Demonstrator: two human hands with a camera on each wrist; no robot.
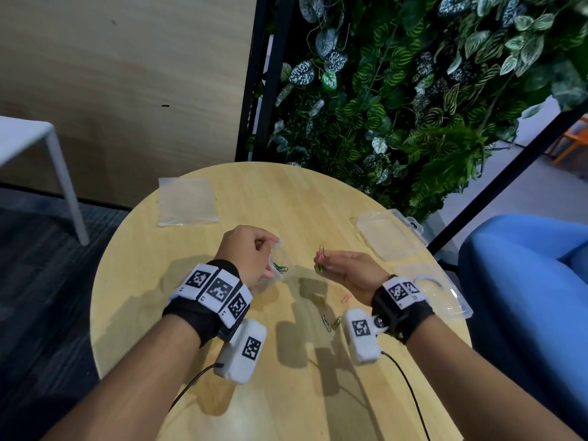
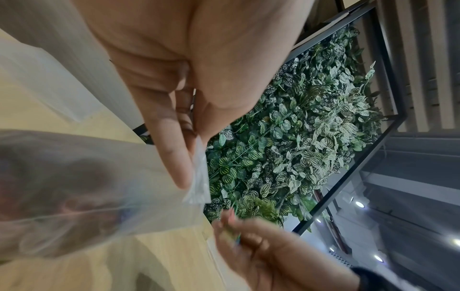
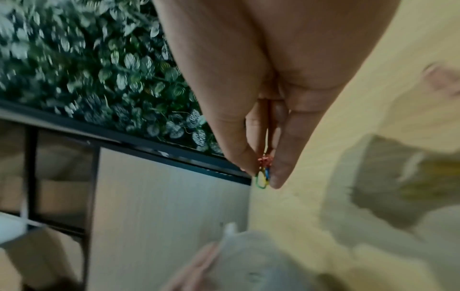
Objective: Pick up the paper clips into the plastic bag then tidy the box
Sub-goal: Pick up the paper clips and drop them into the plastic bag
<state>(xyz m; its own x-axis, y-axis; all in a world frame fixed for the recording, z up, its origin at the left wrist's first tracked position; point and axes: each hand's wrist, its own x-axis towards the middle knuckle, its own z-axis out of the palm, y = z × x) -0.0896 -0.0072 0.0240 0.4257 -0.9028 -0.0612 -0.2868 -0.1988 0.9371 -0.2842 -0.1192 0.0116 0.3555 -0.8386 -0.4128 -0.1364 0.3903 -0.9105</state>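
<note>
Presently the left hand pinches the limp, slippery plastic bag at its mouth; the right hand pinches light, stiff paper clips between fingertips.

The head view is evenly and brightly lit from above; soft double shadows of the arms are cast on the round table. Straight lines are bent near its edges. The left wrist view is sharp on the plant wall, with ceiling spotlights flaring. The right wrist view is smeared by motion blur.
</note>
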